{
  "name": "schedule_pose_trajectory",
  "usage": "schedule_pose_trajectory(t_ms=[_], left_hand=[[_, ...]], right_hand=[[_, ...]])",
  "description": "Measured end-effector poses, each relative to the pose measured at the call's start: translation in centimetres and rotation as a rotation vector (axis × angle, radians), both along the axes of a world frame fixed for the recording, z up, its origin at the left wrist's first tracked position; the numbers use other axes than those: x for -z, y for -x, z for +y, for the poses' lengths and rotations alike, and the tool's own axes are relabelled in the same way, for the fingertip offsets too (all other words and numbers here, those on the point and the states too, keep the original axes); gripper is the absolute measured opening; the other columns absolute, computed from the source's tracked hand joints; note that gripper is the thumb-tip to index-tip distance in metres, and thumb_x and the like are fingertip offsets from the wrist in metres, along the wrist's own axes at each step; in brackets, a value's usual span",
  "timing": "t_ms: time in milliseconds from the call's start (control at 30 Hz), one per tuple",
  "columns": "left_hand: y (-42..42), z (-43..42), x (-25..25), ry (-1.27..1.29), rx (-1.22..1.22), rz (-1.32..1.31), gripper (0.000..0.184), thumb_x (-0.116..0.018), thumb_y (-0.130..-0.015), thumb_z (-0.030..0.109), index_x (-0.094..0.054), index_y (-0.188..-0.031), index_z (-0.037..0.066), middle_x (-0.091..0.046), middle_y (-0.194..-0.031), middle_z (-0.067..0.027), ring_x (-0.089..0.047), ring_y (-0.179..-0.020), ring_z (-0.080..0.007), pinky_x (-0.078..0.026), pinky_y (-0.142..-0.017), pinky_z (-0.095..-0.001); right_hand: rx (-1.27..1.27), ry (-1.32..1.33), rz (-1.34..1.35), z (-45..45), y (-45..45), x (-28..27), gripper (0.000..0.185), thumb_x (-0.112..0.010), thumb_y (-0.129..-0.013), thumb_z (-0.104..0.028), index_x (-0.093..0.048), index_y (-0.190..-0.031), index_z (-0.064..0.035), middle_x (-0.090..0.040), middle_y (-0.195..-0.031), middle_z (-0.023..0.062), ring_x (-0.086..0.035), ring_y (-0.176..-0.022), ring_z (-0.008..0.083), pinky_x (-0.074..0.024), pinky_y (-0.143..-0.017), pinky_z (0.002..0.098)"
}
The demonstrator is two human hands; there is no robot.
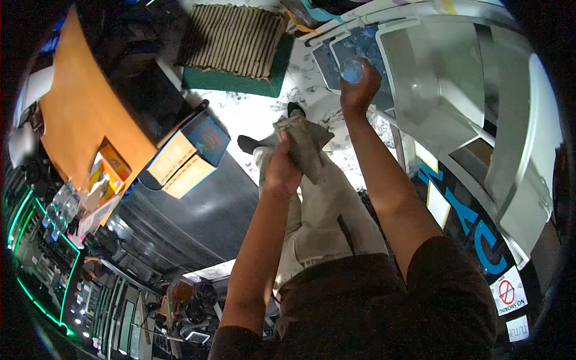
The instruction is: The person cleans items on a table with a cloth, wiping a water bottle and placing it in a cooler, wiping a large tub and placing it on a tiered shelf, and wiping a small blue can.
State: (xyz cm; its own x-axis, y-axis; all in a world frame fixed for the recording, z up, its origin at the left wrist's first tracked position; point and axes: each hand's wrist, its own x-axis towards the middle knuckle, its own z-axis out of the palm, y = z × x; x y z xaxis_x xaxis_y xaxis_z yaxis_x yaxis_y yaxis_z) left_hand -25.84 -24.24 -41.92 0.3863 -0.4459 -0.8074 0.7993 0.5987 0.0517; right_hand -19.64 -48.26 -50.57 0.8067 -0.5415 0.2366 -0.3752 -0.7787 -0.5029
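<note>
Holding seems the current step: this side of the green mat point(231, 86), a beige cloth point(309, 147) is gripped by the closed left hand point(283, 171); right of the mat, a bluish object point(352, 71) is enclosed by the curled right hand point(363, 89). Steadiness is called for next.
</note>
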Motion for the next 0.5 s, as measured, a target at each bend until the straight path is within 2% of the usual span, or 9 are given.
schedule_pose_trajectory(t_ms=[67, 100, 133, 200, 267, 333, 400, 500], left_hand=[[-0.2, 0.5, 0.1, -0.046, 0.005, 0.042, 0.058, -0.047, -0.110, 0.044, -0.041, -0.152, 0.004, -0.051, -0.148, -0.0144, -0.050, -0.134, -0.0314, -0.038, -0.116, -0.0485], [0.1, 0.8, 0.8, -0.037, 0.001, 0.009, 0.061, -0.047, -0.110, 0.045, -0.040, -0.153, 0.002, -0.049, -0.151, -0.0147, -0.048, -0.137, -0.0318, -0.037, -0.117, -0.0481], [0.4, 1.1, 1.3, -0.033, 0.001, 0.009, 0.061, -0.047, -0.110, 0.045, -0.040, -0.153, 0.002, -0.049, -0.151, -0.0147, -0.048, -0.137, -0.0318, -0.037, -0.117, -0.0481], [0.9, 1.6, 1.8, -0.050, -0.021, 0.045, 0.062, -0.046, -0.110, 0.046, -0.038, -0.154, 0.003, -0.047, -0.153, -0.0144, -0.046, -0.140, -0.0318, -0.035, -0.119, -0.0479], [1.5, 1.6, 1.6, -0.034, -0.031, 0.029, 0.063, -0.045, -0.110, 0.047, -0.037, -0.156, 0.004, -0.046, -0.154, -0.0143, -0.044, -0.142, -0.0308, -0.035, -0.119, -0.0487], [1.9, 1.8, 1.4, -0.121, 0.003, 0.081, 0.062, -0.044, -0.110, 0.047, -0.036, -0.156, 0.006, -0.045, -0.155, -0.0142, -0.042, -0.144, -0.0308, -0.033, -0.120, -0.0493], [2.3, 2.0, 2.1, -0.105, 0.002, 0.141, 0.063, -0.044, -0.110, 0.047, -0.036, -0.156, 0.006, -0.045, -0.156, -0.0139, -0.041, -0.145, -0.0311, -0.032, -0.121, -0.0497], [3.2, 2.0, 3.2, -0.064, -0.007, 0.185, 0.063, -0.044, -0.110, 0.047, -0.036, -0.157, 0.006, -0.044, -0.156, -0.0132, -0.040, -0.146, -0.0315, -0.030, -0.122, -0.0502]], right_hand=[[0.078, -0.034, -0.090, -0.9, -1.3, 2.4, 0.082, -0.092, -0.061, -0.003, -0.057, -0.135, -0.0106, -0.057, -0.132, 0.0189, -0.049, -0.129, 0.0402, -0.0363, -0.110, 0.0530], [0.138, -0.030, -0.058, -1.4, -1.8, 3.6, 0.087, -0.093, -0.059, -0.003, -0.055, -0.137, -0.0082, -0.057, -0.134, 0.0201, -0.049, -0.129, 0.0415, -0.0398, -0.107, 0.0532], [0.137, -0.026, -0.058, -1.7, -2.4, 4.9, 0.087, -0.093, -0.059, -0.003, -0.055, -0.137, -0.0082, -0.057, -0.134, 0.0201, -0.049, -0.129, 0.0415, -0.0398, -0.107, 0.0532], [0.392, -0.164, -0.036, -2.3, -3.5, 7.3, 0.090, -0.093, -0.062, -0.003, -0.050, -0.141, -0.0062, -0.055, -0.136, 0.0213, -0.049, -0.130, 0.0423, -0.0405, -0.109, 0.0547], [0.445, -0.180, -0.039, -3.4, -4.0, 9.3, 0.089, -0.093, -0.065, -0.006, -0.049, -0.142, -0.0039, -0.055, -0.136, 0.0229, -0.051, -0.128, 0.0428, -0.0419, -0.110, 0.0540], [0.504, -0.195, -0.043, -4.1, -4.7, 9.8, 0.087, -0.093, -0.069, -0.009, -0.047, -0.143, -0.0017, -0.056, -0.135, 0.0245, -0.053, -0.126, 0.0433, -0.0433, -0.111, 0.0533], [0.675, -0.341, -0.062, -5.1, -5.3, 10.8, 0.097, -0.093, -0.070, -0.008, -0.039, -0.149, 0.0031, -0.051, -0.144, 0.0278, -0.052, -0.133, 0.0435, -0.0439, -0.114, 0.0524], [0.689, -0.289, -0.024, -6.3, -5.8, 11.8, 0.102, -0.093, -0.071, -0.010, -0.033, -0.152, 0.0072, -0.046, -0.151, 0.0294, -0.050, -0.137, 0.0450, -0.0459, -0.115, 0.0507]])
